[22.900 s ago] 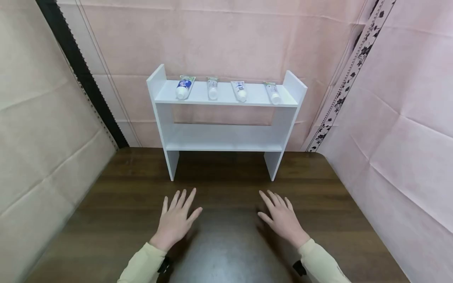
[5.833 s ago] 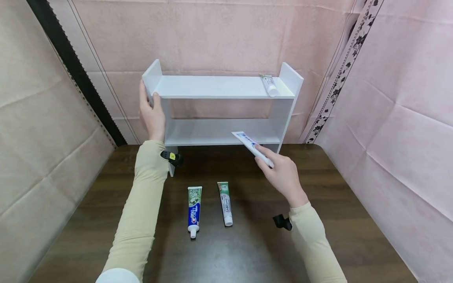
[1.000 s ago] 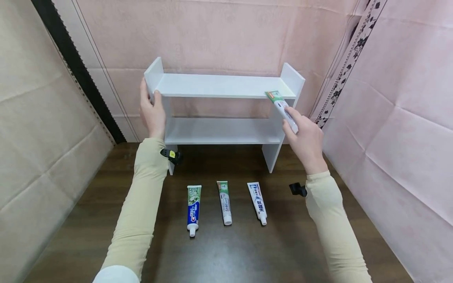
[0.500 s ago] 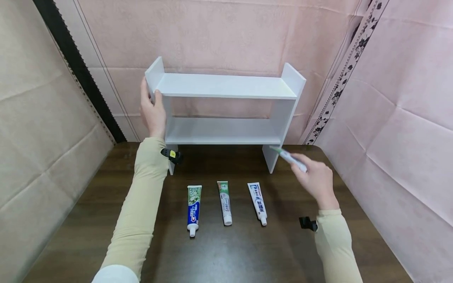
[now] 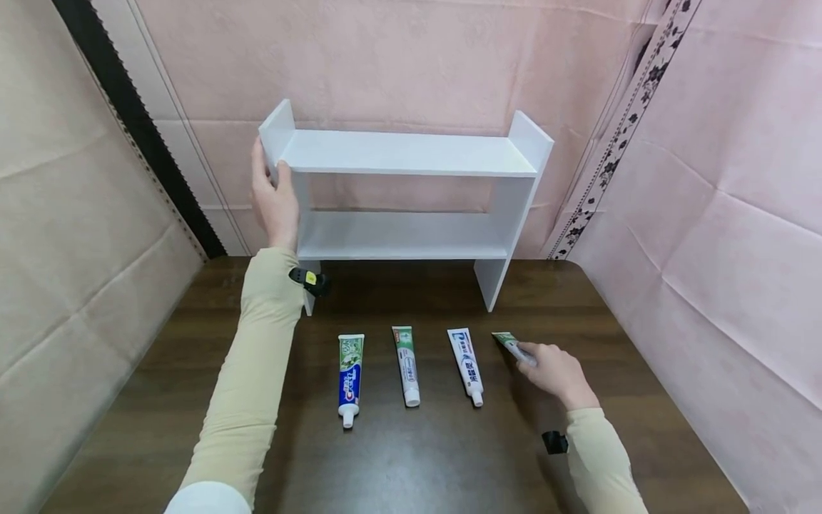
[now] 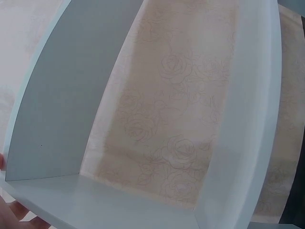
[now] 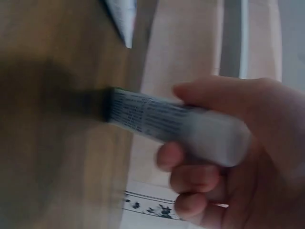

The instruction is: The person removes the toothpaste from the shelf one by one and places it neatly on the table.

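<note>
My left hand (image 5: pixel 276 203) grips the left side panel of a white two-tier shelf (image 5: pixel 411 151), thumb at the front edge and fingers on the outer face. In the left wrist view, a few fingertips (image 6: pixel 19 210) show past the panel's edge. Low over the table at right, my right hand (image 5: pixel 554 371) pinches a green-and-white toothpaste tube (image 5: pixel 511 345) by its cap end. Its crimped end points away, close to the tabletop. The right wrist view shows that tube (image 7: pixel 147 117) slightly blurred, with printed text facing the camera and fingers curled round it.
Left of the held tube, three toothpaste tubes lie in a row on the dark wood table (image 5: pixel 398 471): a blue-and-green one (image 5: pixel 349 378), a green-and-white one (image 5: pixel 407 364) and a white-and-blue one (image 5: pixel 467 364). Pink cloth walls (image 5: pixel 706 214) enclose the table.
The tubes have come off the top shelf; three lie on the table. Over the last second my right hand has lowered the fourth from the shelf's right end. The left hand keeps its grip.
</note>
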The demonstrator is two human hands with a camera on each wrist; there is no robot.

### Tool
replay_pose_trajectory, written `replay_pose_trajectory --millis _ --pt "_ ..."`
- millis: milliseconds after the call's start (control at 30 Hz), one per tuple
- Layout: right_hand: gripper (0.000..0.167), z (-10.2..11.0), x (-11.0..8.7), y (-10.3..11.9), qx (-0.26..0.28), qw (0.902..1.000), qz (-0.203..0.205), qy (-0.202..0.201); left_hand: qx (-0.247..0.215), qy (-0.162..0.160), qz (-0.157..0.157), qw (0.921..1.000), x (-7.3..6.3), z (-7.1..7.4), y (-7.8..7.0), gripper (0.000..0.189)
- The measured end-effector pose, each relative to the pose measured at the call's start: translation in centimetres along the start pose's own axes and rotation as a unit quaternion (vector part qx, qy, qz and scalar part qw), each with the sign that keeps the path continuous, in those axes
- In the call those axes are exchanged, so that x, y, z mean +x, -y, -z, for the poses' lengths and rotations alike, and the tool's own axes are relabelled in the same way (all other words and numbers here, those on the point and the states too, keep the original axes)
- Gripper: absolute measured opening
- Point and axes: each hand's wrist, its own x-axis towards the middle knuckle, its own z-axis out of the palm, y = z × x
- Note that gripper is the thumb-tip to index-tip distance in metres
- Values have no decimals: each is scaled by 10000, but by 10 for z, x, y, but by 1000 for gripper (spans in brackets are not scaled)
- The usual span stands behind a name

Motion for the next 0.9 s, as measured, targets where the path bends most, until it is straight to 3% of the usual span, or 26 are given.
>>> replay_pose_trajectory --millis 133,333,567,700,900 --pt "51 -11 4 3 -66 9990 -67 445 -121 -35 -3 9999 3 5 -1 50" --pt "58 -17 5 6 -71 9966 -191 801 38 -151 3 9999 2 13 -3 48" --pt "62 -4 6 11 249 9740 -488 2197 114 -166 49 9998 3 16 -4 48" --pt "57 0 12 14 85 9710 -344 2364 157 -207 99 9996 2 17 -2 48" --pt "49 -8 12 15 51 9740 -342 2240 127 -174 108 9997 -4 16 2 49"
